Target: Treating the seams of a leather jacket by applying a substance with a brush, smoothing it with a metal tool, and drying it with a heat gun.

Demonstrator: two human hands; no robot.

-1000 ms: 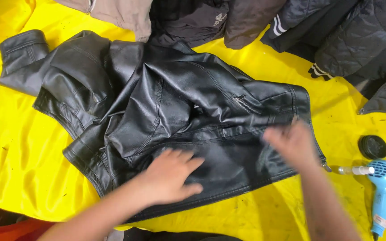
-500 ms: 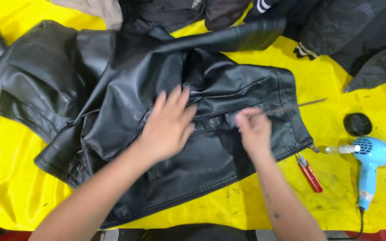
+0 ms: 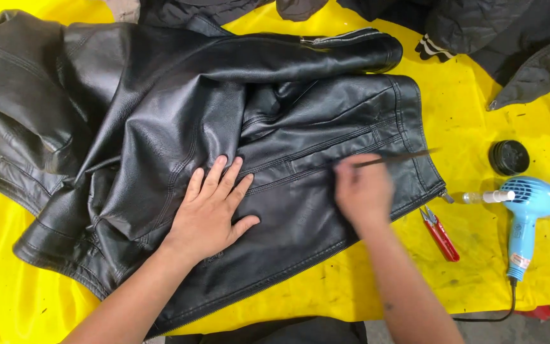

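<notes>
A black leather jacket (image 3: 179, 121) lies spread across a yellow table cover (image 3: 472, 108). My left hand (image 3: 211, 210) rests flat on the jacket's front panel, fingers apart, pressing it down. My right hand (image 3: 363, 190) is closed around a thin dark stick-like tool (image 3: 402, 157), blurred by motion, whose tip points right over the jacket's lower hem near a seam. The jacket's zipper end shows at the hem's right corner.
Right of the jacket lie small red snips (image 3: 440, 233), a small clear bottle (image 3: 482, 198), a light blue hair dryer (image 3: 529, 220) with its cord, and a round black tin (image 3: 508, 157). Several dark garments (image 3: 517, 44) are piled along the far edge.
My left hand slid from the jacket's middle down to its front panel. My right hand with the thin tool stayed over the hem, shifting slightly.
</notes>
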